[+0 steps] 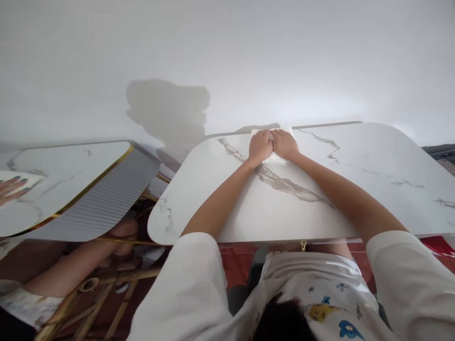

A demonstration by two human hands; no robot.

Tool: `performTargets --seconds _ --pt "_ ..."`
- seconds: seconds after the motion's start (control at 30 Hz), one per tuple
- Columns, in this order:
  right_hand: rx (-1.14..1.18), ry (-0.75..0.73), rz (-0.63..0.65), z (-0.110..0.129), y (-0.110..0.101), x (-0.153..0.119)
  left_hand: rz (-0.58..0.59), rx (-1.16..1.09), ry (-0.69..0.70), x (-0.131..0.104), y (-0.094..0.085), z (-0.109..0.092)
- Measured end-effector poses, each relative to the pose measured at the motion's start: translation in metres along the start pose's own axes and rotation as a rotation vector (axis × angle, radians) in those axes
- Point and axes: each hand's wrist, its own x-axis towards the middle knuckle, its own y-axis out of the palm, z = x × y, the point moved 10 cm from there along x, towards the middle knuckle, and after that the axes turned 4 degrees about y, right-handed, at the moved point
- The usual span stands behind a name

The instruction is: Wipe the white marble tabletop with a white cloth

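Both my arms stretch forward over a white marble-patterned table (241, 213). Near its far edge, my left hand (261, 145) and my right hand (285, 144) lie side by side, thumbs close together. Under them is a white cloth (277, 158), perhaps a folded wipe, pressed against the tabletop. My fingers bend over it, and their tips are partly hidden. The cloth shows between the hands and beyond the fingers, reaching the table's far edge.
A pale wall (320, 57) rises behind the table. To the left stands another marble-patterned table (85, 166) with a gold rim, where another person's hand (14, 187) rests on a white cloth. A bamboo frame (95, 303) and that person's legs are below.
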Motion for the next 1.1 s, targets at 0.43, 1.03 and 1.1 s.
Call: performTargets --seconds 0.43,1.03,1.1 --pt "0.004 -0.07 0.013 0.057 -0.017 -0.106 0.024 0.01 0.01 -0.114 -0.037 -0.039" --pt "-0.011 -0.094 0.046 0.021 -0.063 -0.216 0.152 -0.149 -0.118 -0.184 -0.033 -0.133" --pt "-0.01 -0.085 0.034 0.006 -0.069 -0.22 0.15 -0.177 -0.1 -0.177 -0.027 -0.146"
